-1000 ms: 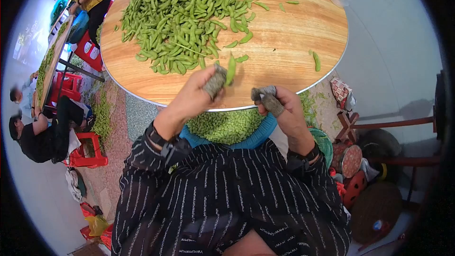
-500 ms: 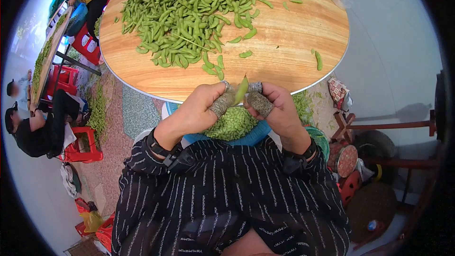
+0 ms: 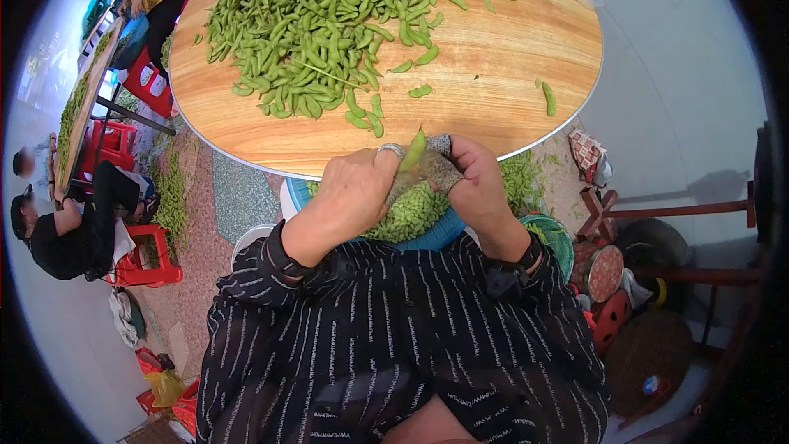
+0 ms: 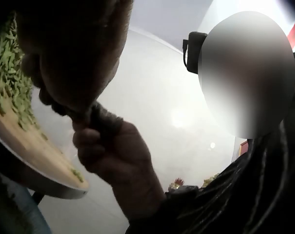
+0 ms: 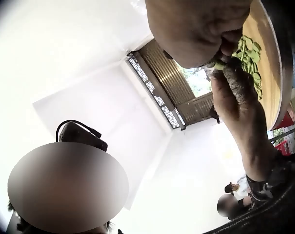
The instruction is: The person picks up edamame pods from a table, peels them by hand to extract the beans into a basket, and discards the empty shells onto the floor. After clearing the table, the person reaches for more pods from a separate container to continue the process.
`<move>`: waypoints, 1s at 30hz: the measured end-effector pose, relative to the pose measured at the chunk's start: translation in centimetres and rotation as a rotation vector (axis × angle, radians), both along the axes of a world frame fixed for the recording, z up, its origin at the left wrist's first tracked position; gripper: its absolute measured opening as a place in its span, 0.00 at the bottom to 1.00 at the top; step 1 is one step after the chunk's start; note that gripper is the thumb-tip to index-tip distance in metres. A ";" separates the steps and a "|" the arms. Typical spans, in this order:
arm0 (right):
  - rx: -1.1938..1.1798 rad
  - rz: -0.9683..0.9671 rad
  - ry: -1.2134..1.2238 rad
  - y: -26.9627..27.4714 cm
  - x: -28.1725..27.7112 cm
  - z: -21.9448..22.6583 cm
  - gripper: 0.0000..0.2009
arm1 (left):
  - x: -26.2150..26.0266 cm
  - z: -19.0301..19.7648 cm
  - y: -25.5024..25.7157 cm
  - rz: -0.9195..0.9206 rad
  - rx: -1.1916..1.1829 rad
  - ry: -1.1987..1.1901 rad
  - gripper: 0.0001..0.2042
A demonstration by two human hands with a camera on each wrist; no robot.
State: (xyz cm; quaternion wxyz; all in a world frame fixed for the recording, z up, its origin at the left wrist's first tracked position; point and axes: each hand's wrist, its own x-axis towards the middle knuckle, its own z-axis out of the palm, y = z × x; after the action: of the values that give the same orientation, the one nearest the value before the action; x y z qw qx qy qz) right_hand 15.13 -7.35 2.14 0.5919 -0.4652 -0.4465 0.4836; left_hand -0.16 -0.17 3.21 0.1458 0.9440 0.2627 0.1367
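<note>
A green pod (image 3: 414,151) stands tilted above shelled beans (image 3: 416,214); more pods (image 3: 304,29) lie heaped.

The person wears a black shirt (image 3: 394,345) with thin, broken whitish stripes running lengthwise, some made up of tiny letters, and a V-shaped neck opening. The left sleeve (image 3: 256,284) and right sleeve (image 3: 563,292) carry the same pattern and end short of the wrists. A black band (image 3: 288,256) circles the left wrist and a black strap (image 3: 532,259) the right, the latter bearing a dark, blocky module (image 3: 503,282). Grey, speckled wraps (image 3: 441,169) cover digits on both hands; in the left wrist view they look ridged. At the head is a black, round-cornered box (image 5: 83,136) with a looping black cable (image 5: 71,123).
</note>
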 end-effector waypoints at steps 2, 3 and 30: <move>-0.082 0.059 0.010 0.1 0.4 -0.4 0.07 | 0.0 -0.5 0.2 -0.023 0.078 -0.051 0.13; -0.166 0.117 0.019 0.2 0.6 -0.6 0.07 | 0.0 -0.8 0.4 -0.046 0.154 -0.105 0.14; 0.040 0.240 0.258 0.5 0.6 -4.4 0.06 | -0.3 -6.2 -1.1 0.154 -1.716 -0.934 0.17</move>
State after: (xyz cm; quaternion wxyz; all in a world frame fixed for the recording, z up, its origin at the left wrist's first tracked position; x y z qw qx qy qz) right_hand 15.69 -6.85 -2.31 0.5914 -0.3306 -0.4285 0.5977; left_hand -0.43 -1.28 -2.96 0.8627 0.3487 0.2494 0.2684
